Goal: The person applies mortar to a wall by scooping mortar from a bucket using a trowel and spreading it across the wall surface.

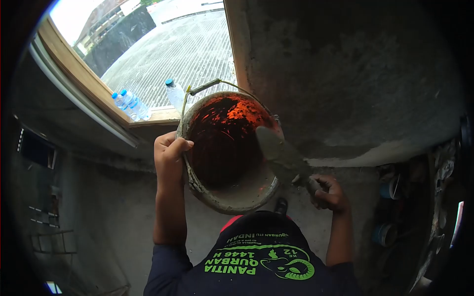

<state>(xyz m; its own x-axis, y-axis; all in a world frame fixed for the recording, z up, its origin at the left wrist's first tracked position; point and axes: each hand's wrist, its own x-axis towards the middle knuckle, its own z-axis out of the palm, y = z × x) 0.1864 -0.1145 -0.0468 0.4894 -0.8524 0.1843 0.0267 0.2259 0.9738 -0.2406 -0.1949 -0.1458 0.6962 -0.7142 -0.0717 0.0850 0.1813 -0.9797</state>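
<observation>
My left hand (170,150) is closed on the left rim of a bucket (229,202), with the thumb over the edge. The bucket tilts so its mouth faces me. Its inside is dark, with bright orange-red showing on the upper wall and grey cement crusted along the rim. A wire handle with a grip (205,87) stands up over the far side. In my right hand (330,192) is the handle of a trowel (282,157). The grey, cement-smeared blade points up and left, overlapping the bucket's right rim in view; whether they touch I cannot tell.
Beyond the bucket is a wooden-framed window (236,44); plastic bottles (132,104) and another bottle (175,94) stand on its sill. A rough cement wall (345,74) rises at right. Containers (384,234) sit at far right, and a ladder-like frame (54,241) at lower left.
</observation>
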